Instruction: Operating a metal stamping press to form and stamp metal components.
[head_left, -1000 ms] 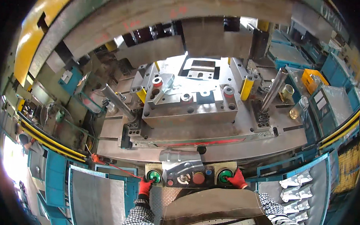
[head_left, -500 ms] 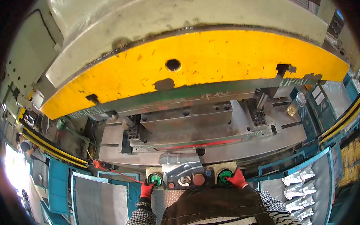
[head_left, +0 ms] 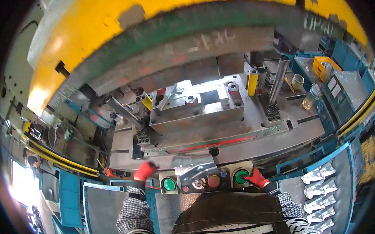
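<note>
My left hand [head_left: 145,170], in a red glove, hangs above and left of the left green push button [head_left: 168,184]; motion smears its fingers. My right hand [head_left: 257,178], also red-gloved, is at the right green push button [head_left: 240,176], fingers stretched toward its face. Between the buttons, a bent sheet-metal part [head_left: 196,170] rests on the control box, beside a red button [head_left: 213,181]. Ahead, the press's upper die [head_left: 176,69] stands raised above the lower die [head_left: 200,119]. A shiny metal part [head_left: 196,91] lies on the lower die.
Guide posts [head_left: 279,81] rise at both ends of the die. On the right, a blue-edged rack [head_left: 345,192] carries several formed metal parts [head_left: 319,194]. A grey-topped table [head_left: 106,209] stands at left. A bottle [head_left: 311,97] and a can [head_left: 297,82] sit on the press bed.
The yellow press ram and upper die have risen, uncovering the lower die and the metal part on it. My left hand has lifted off its green button, while my right stays by the other.
</note>
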Tool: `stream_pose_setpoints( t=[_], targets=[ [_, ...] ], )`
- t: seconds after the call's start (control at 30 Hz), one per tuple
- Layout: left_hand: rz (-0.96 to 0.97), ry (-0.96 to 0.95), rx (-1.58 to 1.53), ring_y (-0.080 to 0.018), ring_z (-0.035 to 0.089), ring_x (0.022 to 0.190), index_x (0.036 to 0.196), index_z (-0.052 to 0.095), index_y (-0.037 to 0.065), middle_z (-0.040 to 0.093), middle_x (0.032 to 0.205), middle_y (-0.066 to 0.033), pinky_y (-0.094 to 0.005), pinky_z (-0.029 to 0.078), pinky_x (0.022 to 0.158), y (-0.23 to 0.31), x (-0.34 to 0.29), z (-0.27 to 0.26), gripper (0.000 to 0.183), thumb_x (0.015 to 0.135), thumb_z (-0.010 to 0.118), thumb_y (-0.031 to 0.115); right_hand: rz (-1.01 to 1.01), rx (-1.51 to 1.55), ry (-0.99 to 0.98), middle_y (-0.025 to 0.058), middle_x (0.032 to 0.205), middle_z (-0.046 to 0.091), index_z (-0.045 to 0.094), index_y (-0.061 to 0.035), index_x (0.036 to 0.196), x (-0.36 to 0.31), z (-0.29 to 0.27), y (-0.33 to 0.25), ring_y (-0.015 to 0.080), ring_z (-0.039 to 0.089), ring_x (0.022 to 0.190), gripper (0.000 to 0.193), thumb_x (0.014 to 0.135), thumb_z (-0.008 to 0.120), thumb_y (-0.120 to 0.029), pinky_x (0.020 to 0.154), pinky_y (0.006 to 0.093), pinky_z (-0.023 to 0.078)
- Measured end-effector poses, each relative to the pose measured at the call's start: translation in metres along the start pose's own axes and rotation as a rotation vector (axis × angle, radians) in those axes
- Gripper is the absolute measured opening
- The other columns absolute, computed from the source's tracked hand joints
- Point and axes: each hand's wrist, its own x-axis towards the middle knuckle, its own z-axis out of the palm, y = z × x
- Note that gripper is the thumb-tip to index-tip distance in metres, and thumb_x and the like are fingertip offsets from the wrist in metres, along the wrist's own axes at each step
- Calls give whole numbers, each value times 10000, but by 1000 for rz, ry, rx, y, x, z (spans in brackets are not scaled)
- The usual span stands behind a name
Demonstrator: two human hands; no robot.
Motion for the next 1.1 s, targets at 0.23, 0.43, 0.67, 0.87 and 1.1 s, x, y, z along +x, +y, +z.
stream_pose_setpoints(
  t=[0.23,0.43,0.67,0.87,1.1],
  targets=[
    [678,826,271,-379,633,1087,1081,639,49,672,1085,-148,-482,471,992,382,119,-109,284,891,768,217,197,45,101,243,1501,576,448,16,1557,-20,-15,10,369,528,1420,890,890,847,-420,1164,438,444],
    [343,978,965,-333,614,1185,1162,704,103,668,1195,-124,-515,427,1079,425,222,-81,511,818,801,470,285,74,354,172,1472,628,533,-23,1507,-58,-16,50,287,592,1353,771,904,855,-379,1105,409,482],
    [408,988,562,-381,697,1051,1134,680,33,698,1159,-204,-490,567,887,417,239,-91,418,844,813,303,485,234,529,107,1394,691,584,-25,1464,-96,-56,84,218,652,1239,665,925,845,-314,1070,361,499],
    [779,807,-56,-437,648,1090,1298,616,-15,670,1192,-230,-474,528,937,425,136,-114,424,899,726,79,252,302,471,166,1464,645,549,22,1484,-65,-100,51,243,613,1328,669,946,812,-275,1139,379,457],
    [472,663,-24,-252,648,1079,1366,571,-38,664,1216,-195,-373,529,945,297,-54,-63,489,884,652,-29,-4,42,150,179,1427,644,535,-33,1512,10,-54,-61,305,610,1324,707,915,829,-273,1137,411,458]
  ],
)
